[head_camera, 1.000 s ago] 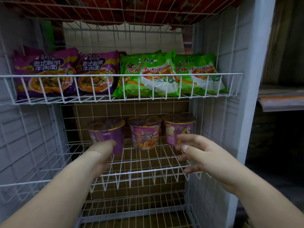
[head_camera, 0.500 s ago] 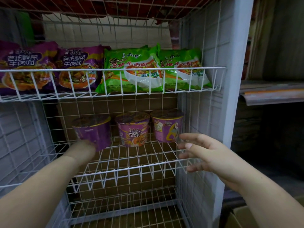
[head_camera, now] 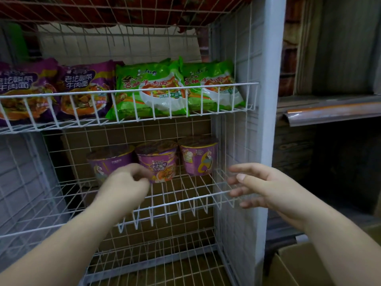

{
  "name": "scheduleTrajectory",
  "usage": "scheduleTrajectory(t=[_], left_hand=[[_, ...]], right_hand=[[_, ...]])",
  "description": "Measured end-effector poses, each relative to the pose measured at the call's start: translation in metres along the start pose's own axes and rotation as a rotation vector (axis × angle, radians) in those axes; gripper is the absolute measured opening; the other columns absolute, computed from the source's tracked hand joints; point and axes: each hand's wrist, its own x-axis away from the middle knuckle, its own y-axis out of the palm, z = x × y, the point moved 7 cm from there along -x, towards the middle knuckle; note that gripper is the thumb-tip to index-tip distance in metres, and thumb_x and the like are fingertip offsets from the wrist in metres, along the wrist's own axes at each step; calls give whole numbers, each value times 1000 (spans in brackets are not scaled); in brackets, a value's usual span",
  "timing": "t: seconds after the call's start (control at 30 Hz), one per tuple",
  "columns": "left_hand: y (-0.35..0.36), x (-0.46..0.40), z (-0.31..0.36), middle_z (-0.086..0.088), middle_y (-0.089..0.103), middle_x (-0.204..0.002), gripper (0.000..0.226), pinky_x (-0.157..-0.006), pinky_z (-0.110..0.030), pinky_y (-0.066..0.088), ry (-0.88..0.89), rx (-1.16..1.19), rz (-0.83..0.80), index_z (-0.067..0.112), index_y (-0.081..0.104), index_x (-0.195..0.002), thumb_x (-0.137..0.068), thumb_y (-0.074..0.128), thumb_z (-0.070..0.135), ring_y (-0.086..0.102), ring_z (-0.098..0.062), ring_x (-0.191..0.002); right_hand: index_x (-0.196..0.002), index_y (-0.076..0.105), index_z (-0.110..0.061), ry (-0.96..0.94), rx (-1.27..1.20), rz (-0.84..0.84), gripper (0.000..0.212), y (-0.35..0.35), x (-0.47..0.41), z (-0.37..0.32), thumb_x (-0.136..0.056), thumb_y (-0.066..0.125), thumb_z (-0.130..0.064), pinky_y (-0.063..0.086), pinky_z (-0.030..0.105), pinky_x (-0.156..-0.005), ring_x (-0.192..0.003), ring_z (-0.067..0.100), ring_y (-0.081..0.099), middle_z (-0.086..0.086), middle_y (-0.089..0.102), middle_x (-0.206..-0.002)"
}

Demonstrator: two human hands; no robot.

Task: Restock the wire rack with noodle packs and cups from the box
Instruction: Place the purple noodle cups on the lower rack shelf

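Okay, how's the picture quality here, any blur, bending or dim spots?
Head view: dim overall; the left hand and right hand are motion-smeared, the wide lens bows the wire rack, and the noodle cups sit in shade.

Three purple noodle cups (head_camera: 157, 161) upright on middle shelf, packs (head_camera: 148, 90) above

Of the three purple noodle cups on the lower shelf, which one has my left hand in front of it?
The leftmost cup. Your left hand covers its lower front, while the middle cup and the right cup stand mostly uncovered.
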Motion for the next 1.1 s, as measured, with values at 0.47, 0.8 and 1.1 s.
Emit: scheduleTrajectory(t=[0.47, 0.8, 1.1], left_hand=[[194, 143, 107, 16, 67, -85, 22, -62, -16, 51, 427, -35, -532, 39, 67, -93, -93, 53, 22, 61, 5, -73], [285, 211, 115, 20, 66, -92, 23, -69, -11, 45, 304, 65, -732, 37, 70, -95, -94, 56, 19, 60, 6, -86], [305, 229, 111, 22, 63, -93, 24, -56, -1, 37, 358, 49, -801, 34, 70, -102, -95, 55, 16, 50, 20, -65]], right_hand=[[-117, 63, -16, 446, 213, -274, 31, -114, 81, 139, -90, 65, -29, 58, 33, -78, -94, 19, 72, 4, 73, -111], [-121, 59, -15, 909, 673, -587, 21, -117, 149, 307, -101, 52, -17, 47, 23, -50, -69, 14, 55, 2, 57, -86], [-154, 32, -26, 972, 989, -751, 72, -111, 170, 354, -91, 69, -29, 46, 33, -89, -132, 26, 48, 3, 43, -150]])
